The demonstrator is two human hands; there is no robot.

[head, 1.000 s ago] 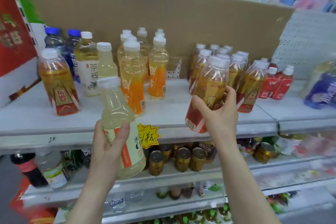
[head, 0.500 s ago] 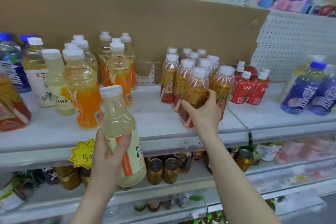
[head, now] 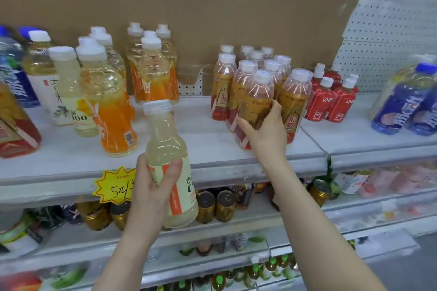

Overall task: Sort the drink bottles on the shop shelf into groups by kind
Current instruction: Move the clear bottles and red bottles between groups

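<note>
Once the right hand (head: 262, 132) has lowered its amber red-labelled bottle (head: 256, 104) onto the shelf (head: 205, 144) beside its matching group (head: 272, 71), fingers still curled round it, only release remains. The left hand (head: 151, 186) grips the pale yellow bottle (head: 169, 149), unplaced, before the shelf edge.

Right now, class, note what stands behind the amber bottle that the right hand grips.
Behind the amber bottle stand more bottles of the same kind, white-capped, then a cardboard sheet. The front bottles cover the rear ones' labels.
</note>
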